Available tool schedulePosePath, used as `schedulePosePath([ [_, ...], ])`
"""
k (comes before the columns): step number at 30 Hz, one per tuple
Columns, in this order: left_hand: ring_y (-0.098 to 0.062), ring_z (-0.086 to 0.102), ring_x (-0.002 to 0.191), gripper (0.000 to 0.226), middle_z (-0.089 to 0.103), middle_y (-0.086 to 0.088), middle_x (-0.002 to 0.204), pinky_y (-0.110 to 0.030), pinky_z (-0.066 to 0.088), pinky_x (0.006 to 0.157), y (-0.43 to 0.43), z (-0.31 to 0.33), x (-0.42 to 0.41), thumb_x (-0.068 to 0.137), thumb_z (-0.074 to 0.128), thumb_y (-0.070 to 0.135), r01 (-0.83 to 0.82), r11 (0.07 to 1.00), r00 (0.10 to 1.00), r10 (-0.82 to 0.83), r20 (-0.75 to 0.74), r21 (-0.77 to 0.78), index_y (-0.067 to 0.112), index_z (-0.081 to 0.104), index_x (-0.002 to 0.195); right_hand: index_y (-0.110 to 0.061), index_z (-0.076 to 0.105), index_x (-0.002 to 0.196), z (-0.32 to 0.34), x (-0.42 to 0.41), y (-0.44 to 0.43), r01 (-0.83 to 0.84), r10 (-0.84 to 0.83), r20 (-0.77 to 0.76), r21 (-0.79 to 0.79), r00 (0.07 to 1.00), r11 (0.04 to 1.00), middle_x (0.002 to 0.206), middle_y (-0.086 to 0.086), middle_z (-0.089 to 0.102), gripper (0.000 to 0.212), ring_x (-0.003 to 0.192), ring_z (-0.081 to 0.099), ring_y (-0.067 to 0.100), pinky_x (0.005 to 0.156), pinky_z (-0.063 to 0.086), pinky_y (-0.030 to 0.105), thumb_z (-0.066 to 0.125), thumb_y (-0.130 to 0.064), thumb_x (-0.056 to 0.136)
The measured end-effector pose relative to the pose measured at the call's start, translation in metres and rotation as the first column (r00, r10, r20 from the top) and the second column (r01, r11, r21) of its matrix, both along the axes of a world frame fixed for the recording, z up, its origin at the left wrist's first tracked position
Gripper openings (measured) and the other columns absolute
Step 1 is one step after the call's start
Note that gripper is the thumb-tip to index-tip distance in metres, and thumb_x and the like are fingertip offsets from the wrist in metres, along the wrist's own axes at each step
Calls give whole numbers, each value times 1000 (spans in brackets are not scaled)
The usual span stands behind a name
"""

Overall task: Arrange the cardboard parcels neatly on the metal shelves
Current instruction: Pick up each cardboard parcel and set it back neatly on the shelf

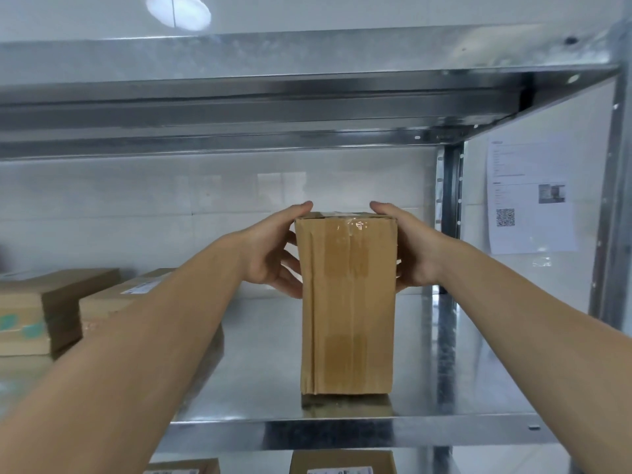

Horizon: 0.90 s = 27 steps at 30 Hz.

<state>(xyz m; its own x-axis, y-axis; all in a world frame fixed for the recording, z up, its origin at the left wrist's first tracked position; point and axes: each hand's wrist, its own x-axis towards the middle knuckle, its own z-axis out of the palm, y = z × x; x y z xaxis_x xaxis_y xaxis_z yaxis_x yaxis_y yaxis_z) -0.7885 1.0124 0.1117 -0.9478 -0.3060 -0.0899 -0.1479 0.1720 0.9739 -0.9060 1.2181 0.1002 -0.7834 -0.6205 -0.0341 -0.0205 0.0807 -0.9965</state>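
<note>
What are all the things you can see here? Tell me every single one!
tall parcel: one, brown, standing upright on the middle shelf
side parcels: at least two, brown, left on the same shelf, one partly behind the left arm
lower parcels: two, brown, on the shelf below, cut off by the picture's edge
middle shelf: one, silver metal, under the tall parcel
top shelf: one, silver metal, overhead
paper sheet: one, white with a square code, right wall
lamp: one, white, top left
left grip: one, holds the tall parcel's left side
right grip: one, holds its right side
</note>
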Motion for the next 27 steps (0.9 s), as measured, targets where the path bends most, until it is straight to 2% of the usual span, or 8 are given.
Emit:
schedulePosePath([
  [2, -55, 66, 108, 74, 59, -29, 136, -63, 58, 81, -1, -2, 0, 85, 58, 70, 14, 1000, 999, -13, 46, -16, 13, 63, 132, -21, 66, 100, -1, -3, 0, -20, 20, 17, 32, 1000, 999, 87, 12, 61, 51, 65, 60, 28, 71, 58, 48, 54, -70, 90],
  [5, -54, 66, 108, 73, 60, -30, 135, -60, 59, 80, -5, -3, 0, 85, 62, 64, 25, 1000, 998, -25, 58, 1, 9, 62, 132, -21, 67, 122, 0, -7, -2, -48, 47, 33, 48, 998, 998, 120, 18, 61, 63, 97, 63, 38, 78, 58, 61, 61, -71, 85],
  [7, -52, 68, 100, 69, 63, -29, 122, -62, 58, 83, -8, -2, -1, 85, 64, 61, 31, 999, 998, -32, 57, 12, 7, 63, 129, -21, 68, 121, 1, -7, -4, -80, 78, 36, 57, 996, 995, 130, 20, 59, 60, 107, 62, 43, 80, 57, 65, 62, -68, 85],
  [10, -48, 69, 88, 66, 61, -23, 111, -58, 59, 79, -9, -1, -2, 81, 69, 56, 33, 999, 998, -35, 56, 28, 7, 63, 126, -20, 68, 113, 3, -8, -5, -118, 116, 28, 86, 993, 989, 124, 22, 65, 49, 102, 66, 43, 82, 57, 63, 61, -61, 86],
  [14, -39, 68, 63, 36, 64, -16, 81, -47, 61, 65, 0, 2, 0, 84, 60, 42, 31, 999, 999, -30, 21, -18, 7, 65, 89, -18, 68, 102, 7, -8, -7, -118, 118, 6, 111, 993, 987, 109, 18, 66, 36, 93, 67, 40, 77, 58, 59, 63, -49, 83],
  [17, -32, 63, 51, 35, 60, -13, 61, -43, 61, 63, 2, 2, -3, 91, 50, 33, 32, 999, 999, -32, 12, -40, 9, 63, 70, -18, 66, 97, 8, -7, -9, -114, 114, 1, 114, 993, 987, 107, 17, 63, 29, 93, 65, 39, 77, 58, 59, 59, -44, 85],
  [23, -37, 67, 64, 35, 65, -16, 77, -41, 60, 57, 0, 0, -9, 92, 49, 29, 66, 998, 997, -65, 30, -18, 7, 68, 72, -17, 64, 83, 9, -6, -11, -130, 130, 5, 103, 991, 986, 100, 15, 65, 26, 86, 65, 37, 76, 58, 56, 55, -40, 89],
  [27, -40, 68, 67, 35, 65, -18, 83, -43, 60, 62, -3, 0, -9, 88, 53, 34, 39, 999, 998, -38, 50, -29, 8, 71, 73, -18, 62, 91, 9, -7, -9, -147, 148, 0, 101, 989, 984, 106, 15, 62, 24, 94, 62, 37, 76, 58, 58, 55, -41, 89],
])
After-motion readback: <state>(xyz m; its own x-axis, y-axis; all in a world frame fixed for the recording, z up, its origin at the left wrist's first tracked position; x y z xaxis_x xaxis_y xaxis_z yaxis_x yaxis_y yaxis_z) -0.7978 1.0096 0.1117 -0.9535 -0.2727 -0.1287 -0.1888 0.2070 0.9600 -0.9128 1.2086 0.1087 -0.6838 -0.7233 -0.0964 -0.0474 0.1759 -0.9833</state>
